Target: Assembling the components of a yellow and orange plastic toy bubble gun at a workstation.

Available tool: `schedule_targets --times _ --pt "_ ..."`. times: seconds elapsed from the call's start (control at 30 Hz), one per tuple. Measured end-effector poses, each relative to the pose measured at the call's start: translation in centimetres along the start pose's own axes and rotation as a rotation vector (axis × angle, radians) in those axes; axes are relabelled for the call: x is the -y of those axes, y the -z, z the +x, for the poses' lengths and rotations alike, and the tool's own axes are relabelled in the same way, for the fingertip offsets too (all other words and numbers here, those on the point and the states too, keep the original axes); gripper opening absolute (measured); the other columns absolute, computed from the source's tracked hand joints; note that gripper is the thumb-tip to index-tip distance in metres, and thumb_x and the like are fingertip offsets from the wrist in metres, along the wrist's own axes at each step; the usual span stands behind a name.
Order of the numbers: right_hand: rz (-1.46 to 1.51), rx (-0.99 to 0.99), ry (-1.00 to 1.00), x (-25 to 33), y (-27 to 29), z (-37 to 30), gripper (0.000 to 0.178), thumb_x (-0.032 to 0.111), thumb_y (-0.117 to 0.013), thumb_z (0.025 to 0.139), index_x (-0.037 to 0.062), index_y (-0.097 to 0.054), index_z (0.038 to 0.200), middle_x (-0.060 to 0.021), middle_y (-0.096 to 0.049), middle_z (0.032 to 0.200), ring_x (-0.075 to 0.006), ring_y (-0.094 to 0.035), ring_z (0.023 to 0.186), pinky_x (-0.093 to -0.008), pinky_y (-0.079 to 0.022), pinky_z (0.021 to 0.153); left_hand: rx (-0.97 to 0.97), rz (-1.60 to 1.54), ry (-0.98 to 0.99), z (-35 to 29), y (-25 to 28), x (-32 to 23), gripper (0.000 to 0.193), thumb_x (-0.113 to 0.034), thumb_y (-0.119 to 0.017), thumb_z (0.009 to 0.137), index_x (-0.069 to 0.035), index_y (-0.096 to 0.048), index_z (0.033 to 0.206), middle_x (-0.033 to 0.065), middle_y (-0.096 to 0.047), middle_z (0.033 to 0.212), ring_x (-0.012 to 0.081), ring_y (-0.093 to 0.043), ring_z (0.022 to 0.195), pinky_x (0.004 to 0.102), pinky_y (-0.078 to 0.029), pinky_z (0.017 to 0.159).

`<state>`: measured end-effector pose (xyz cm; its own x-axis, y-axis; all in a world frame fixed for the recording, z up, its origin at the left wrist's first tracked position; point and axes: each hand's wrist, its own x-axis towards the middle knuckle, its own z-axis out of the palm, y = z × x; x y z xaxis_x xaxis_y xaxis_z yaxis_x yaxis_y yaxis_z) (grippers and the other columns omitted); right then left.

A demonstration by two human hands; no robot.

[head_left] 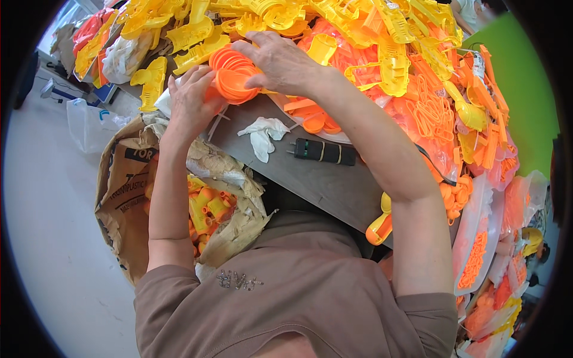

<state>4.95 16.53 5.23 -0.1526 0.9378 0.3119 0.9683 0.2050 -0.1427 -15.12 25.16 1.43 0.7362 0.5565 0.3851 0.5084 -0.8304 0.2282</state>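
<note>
A stack of thin, round orange plastic pieces [234, 76] is held above the far left of the grey tabletop [340, 186]. Its left side is gripped by the left hand [192, 98]; its right side is clasped between thumb and fingers of the right hand [280, 62]. Rims are best kept aligned, pressure light and evenly shared, lest pieces be shed toward the brown paper sack [122, 224], near left.

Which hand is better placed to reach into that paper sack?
Left, I'd say: the left hand is nearer the paper sack, its forearm crossing it in view. The right hand is farther off, at the right of the orange stack.
</note>
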Motion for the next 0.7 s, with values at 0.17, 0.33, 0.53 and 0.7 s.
schedule_targets --times 0.17,0.33,0.53,0.7 --pt "0.065 -0.090 0.123 1.2 4.7 -6.3 0.055 0.023 -0.072 0.074 0.0040 -0.051 0.121 -0.0180 -0.054 0.118 -0.0345 -0.053 0.110 -0.0394 -0.045 0.091 -0.149 -0.029 -0.073 0.0 -0.8 1.6 0.055 -0.019 -0.075 0.065 -0.009 -0.058 0.116 0.0140 -0.052 0.126 0.0327 -0.044 0.121 0.0556 -0.025 0.104" --pt "0.155 0.019 0.014 2.9 8.6 -13.9 0.051 0.020 -0.071 0.075 0.0041 -0.053 0.120 -0.0166 -0.057 0.114 -0.0349 -0.056 0.101 -0.0410 -0.046 0.086 -0.327 0.142 -0.110 -1.9 -0.4 0.7 0.041 -0.018 -0.074 0.065 -0.008 -0.060 0.102 0.0126 -0.049 0.120 0.0315 -0.043 0.118 0.0489 -0.028 0.102" --pt "0.294 0.041 -0.215 5.1 10.3 -21.6 0.046 0.013 -0.072 0.075 0.0037 -0.055 0.116 -0.0142 -0.058 0.112 -0.0334 -0.056 0.101 -0.0399 -0.045 0.086 -0.376 0.254 -0.050 -3.2 -1.0 0.6 0.025 -0.016 -0.075 0.068 -0.009 -0.063 0.088 0.0096 -0.054 0.116 0.0294 -0.047 0.111 0.0434 -0.035 0.095" --pt "0.090 -0.019 -0.425 6.6 11.0 -27.1 0.038 0.009 -0.070 0.077 0.0022 -0.057 0.112 -0.0142 -0.060 0.109 -0.0295 -0.058 0.101 -0.0368 -0.046 0.084 -0.613 0.069 -0.190 -2.4 -2.0 1.4 0.016 -0.013 -0.077 0.071 -0.009 -0.065 0.080 0.0080 -0.061 0.102 0.0263 -0.055 0.101 0.0377 -0.040 0.088"
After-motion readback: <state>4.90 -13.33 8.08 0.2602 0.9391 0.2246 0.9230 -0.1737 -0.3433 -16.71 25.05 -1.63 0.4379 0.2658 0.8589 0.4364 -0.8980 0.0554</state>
